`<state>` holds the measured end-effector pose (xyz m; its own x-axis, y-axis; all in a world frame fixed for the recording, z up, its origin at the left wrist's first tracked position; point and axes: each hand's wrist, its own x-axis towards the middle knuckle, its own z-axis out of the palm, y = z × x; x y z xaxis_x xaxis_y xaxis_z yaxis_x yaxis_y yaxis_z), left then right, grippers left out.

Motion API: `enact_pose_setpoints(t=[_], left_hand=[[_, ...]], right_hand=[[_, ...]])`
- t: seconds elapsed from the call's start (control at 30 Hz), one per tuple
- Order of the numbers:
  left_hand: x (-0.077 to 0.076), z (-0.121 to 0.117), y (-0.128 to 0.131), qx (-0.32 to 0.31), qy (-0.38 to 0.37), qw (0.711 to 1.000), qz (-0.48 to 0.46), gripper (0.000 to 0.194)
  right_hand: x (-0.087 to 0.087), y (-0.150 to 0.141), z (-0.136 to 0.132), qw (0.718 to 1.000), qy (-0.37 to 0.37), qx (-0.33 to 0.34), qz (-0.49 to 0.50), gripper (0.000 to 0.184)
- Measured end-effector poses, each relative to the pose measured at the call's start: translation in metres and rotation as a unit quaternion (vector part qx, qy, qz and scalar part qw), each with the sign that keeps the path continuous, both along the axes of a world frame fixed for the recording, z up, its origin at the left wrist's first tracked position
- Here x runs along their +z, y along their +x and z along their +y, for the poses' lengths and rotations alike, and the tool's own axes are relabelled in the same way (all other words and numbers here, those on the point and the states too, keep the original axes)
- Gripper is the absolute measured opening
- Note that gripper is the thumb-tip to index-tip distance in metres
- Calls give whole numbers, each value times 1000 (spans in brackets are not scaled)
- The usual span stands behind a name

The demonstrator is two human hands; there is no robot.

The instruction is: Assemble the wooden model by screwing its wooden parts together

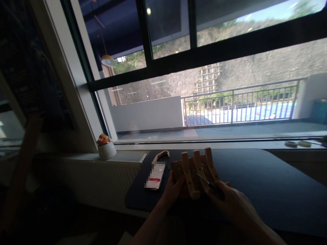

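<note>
A wooden rack [189, 175] with several curved hook pieces stands tilted up above the near part of the dark table. My left hand [174, 187] grips its left side, fingers closed round the edge. In my right hand [226, 197] is a screwdriver [211, 184] with a dark handle, its thin metal shaft pointing up and left at the middle hook. Whether the tip sits in a screw is too small to tell. A loose curved wooden hook [161, 155] lies on the table behind the phone, left of the rack.
A phone [156, 176] with a lit screen lies on the dark table [250, 177] left of my hands. A white jar with an orange top [106, 148] stands on the sill by the radiator [127, 157]. Tape rolls [291, 144] rest on the right sill. A large window spans the back.
</note>
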<state>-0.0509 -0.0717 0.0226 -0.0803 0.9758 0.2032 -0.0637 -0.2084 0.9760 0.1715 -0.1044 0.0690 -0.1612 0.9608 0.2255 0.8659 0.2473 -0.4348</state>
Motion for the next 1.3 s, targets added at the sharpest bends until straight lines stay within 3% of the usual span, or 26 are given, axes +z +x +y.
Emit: enact_pose_setpoints(t=[0.73,0.93,1.13,1.3], left_hand=[[-3,0,-2,-8,11,1000,4,52],[2,-2,-2,-2,3,1000,18,49],[3,-4,-1,3,-3,1000,22,48],[3,-4,-1,8,-4,1000,27,50]], right_hand=[[-1,0,-10,1000,2,-22,-5,26],[0,-5,-10,1000,17,-9,-7,25],[-6,25,-2,995,38,-13,86,34],[-14,50,11,987,51,-77,131,45]])
